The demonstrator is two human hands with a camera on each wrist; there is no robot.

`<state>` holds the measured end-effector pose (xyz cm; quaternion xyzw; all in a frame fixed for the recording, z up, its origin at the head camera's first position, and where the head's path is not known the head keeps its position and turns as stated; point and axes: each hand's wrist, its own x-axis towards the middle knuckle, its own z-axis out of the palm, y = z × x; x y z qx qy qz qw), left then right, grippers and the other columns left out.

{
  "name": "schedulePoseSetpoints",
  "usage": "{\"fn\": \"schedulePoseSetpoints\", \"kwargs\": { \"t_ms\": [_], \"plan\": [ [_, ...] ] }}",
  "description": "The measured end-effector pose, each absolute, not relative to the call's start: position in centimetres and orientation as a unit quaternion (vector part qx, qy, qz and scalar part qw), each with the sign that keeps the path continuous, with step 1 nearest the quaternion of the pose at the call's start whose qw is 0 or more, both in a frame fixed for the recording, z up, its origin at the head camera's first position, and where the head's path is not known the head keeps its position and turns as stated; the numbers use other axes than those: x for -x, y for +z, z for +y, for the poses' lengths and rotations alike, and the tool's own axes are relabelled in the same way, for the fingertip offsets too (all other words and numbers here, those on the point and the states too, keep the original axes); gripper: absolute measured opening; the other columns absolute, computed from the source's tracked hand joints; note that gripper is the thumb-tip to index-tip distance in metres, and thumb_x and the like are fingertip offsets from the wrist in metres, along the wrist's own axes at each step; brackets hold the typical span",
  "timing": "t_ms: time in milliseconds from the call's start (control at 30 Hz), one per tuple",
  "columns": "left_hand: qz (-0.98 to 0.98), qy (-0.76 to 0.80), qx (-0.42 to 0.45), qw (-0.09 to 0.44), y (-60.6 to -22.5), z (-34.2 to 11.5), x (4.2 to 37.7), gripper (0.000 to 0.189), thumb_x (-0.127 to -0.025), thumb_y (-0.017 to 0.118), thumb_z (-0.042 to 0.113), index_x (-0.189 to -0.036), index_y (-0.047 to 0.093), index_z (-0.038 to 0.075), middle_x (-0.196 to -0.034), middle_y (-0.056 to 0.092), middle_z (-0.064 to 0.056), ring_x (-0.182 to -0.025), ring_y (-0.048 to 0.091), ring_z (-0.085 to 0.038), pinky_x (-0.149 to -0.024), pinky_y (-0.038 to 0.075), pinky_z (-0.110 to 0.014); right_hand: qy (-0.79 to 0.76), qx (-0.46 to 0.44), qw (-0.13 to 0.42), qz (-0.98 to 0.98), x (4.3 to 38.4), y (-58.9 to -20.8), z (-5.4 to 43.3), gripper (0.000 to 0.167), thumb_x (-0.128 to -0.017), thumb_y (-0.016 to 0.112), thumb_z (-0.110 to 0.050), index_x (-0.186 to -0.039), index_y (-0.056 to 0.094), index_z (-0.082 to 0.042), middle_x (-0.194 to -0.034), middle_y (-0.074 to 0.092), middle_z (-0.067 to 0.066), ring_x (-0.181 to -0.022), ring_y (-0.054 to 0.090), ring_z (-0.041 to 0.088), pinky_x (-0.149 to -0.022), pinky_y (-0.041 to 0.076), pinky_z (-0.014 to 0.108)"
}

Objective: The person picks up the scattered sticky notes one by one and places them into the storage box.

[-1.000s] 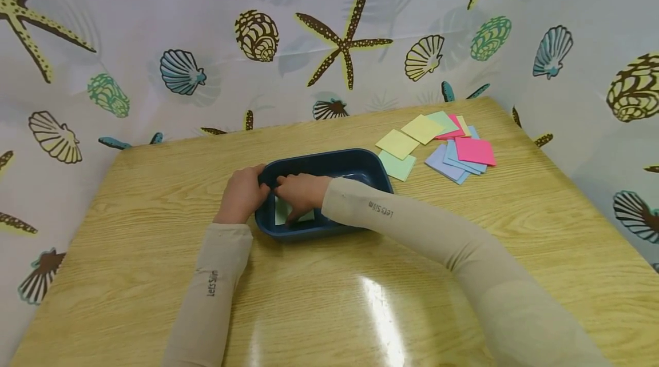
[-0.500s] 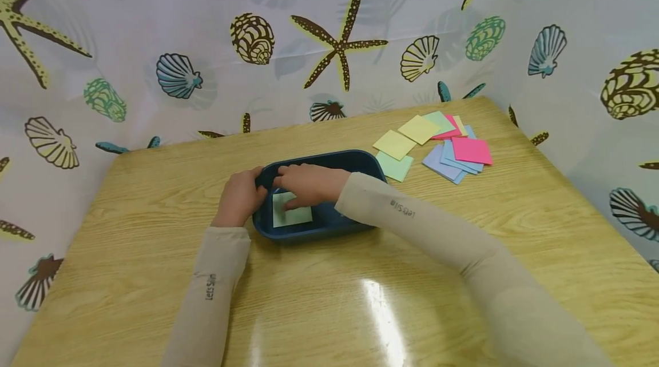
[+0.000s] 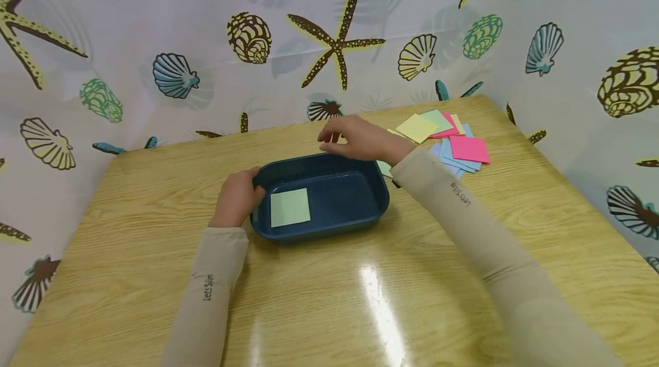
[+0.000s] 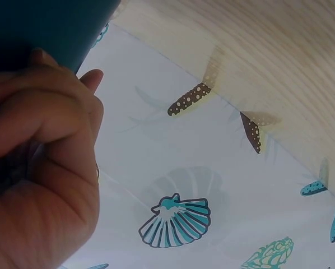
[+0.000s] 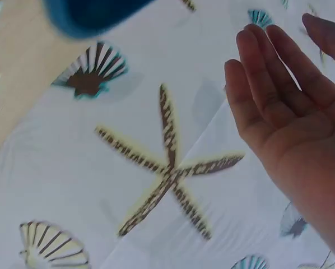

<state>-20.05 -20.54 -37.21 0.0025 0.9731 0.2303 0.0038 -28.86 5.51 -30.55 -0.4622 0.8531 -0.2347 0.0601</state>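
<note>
A dark blue rectangular tub (image 3: 345, 198) with rounded corners sits on the table. My left hand (image 3: 238, 196) grips its left end, thumb over the rim. In the left wrist view the curled fingers of my left hand (image 4: 44, 129) lie at the tub wall (image 4: 55, 28). A pale green sticky note (image 3: 290, 207) lies flat on the tub's floor at the left. My right hand (image 3: 360, 137) is raised over the tub's back right rim, holding nothing. Its fingers are relaxed and apart in the right wrist view, where the palm (image 5: 302, 134) shows bare.
Right of the tub, loose sticky notes lie in an overlapping group: yellow ones (image 3: 416, 128), a green one (image 3: 436, 120), a pink one (image 3: 469, 150) and blue ones (image 3: 465, 164). My right forearm partly covers them. A shell-printed curtain (image 3: 288, 81) stands behind the table (image 3: 309, 298).
My right hand has left the green note on the tub's floor, lifting out and moving right and back. My left hand keeps its grip on the tub.
</note>
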Motion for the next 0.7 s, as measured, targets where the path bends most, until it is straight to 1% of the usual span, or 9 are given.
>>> {"fn": "schedulePoseSetpoints", "kwargs": {
  "t_ms": [133, 333, 500, 633, 700],
  "plan": [
    [0.973, 0.231, -0.002, 0.004, -37.2, -20.6, 20.0, 0.051, -0.088, 0.054, 0.0, -0.138, 0.046, -0.008, -0.125, 0.057, -0.029, -0.081, 0.056, -0.029, -0.076, 0.047, -0.042, -0.261, 0.407, 0.055, 0.873, 30.7, -30.3, 8.0, 0.026, -0.096, 0.058, -0.016, -0.113, 0.066, 0.001, -0.108, 0.064, 0.014, -0.099, 0.061, 0.027, -0.091, 0.045, 0.043],
    [0.973, 0.231, 0.0, 0.009, -37.1, -20.6, 20.1, 0.052, -0.088, 0.053, 0.0, -0.138, 0.046, -0.008, -0.124, 0.057, -0.03, -0.074, 0.054, -0.027, -0.066, 0.044, -0.037, -0.259, 0.327, 0.057, 0.907, 33.5, -31.7, 11.3, 0.031, -0.096, 0.057, -0.016, -0.118, 0.063, 0.005, -0.11, 0.063, 0.019, -0.102, 0.058, 0.032, -0.089, 0.045, 0.046],
    [0.973, 0.231, 0.003, 0.014, -37.2, -20.6, 20.1, 0.051, -0.088, 0.053, 0.0, -0.139, 0.046, -0.007, -0.125, 0.057, -0.029, -0.078, 0.056, -0.028, -0.07, 0.046, -0.037, -0.258, 0.281, 0.076, 0.921, 35.1, -33.5, 13.2, 0.035, -0.097, 0.056, -0.015, -0.121, 0.059, 0.009, -0.114, 0.06, 0.024, -0.105, 0.056, 0.037, -0.092, 0.043, 0.048],
    [0.972, 0.236, 0.005, 0.016, -37.2, -20.6, 20.2, 0.052, -0.088, 0.052, -0.001, -0.139, 0.046, -0.007, -0.125, 0.057, -0.029, -0.075, 0.056, -0.028, -0.068, 0.045, -0.037, -0.254, 0.259, 0.088, 0.928, 36.1, -35.0, 14.3, 0.038, -0.096, 0.056, -0.015, -0.122, 0.056, 0.013, -0.119, 0.058, 0.029, -0.11, 0.054, 0.041, -0.095, 0.041, 0.05],
    [0.971, 0.238, 0.006, 0.017, -37.3, -20.6, 20.3, 0.052, -0.088, 0.052, -0.001, -0.139, 0.045, -0.007, -0.126, 0.057, -0.029, -0.077, 0.056, -0.028, -0.069, 0.046, -0.037, -0.249, 0.249, 0.098, 0.931, 36.4, -35.7, 14.8, 0.041, -0.096, 0.056, -0.015, -0.124, 0.054, 0.015, -0.122, 0.056, 0.031, -0.113, 0.052, 0.043, -0.097, 0.04, 0.051]
  ]
}}
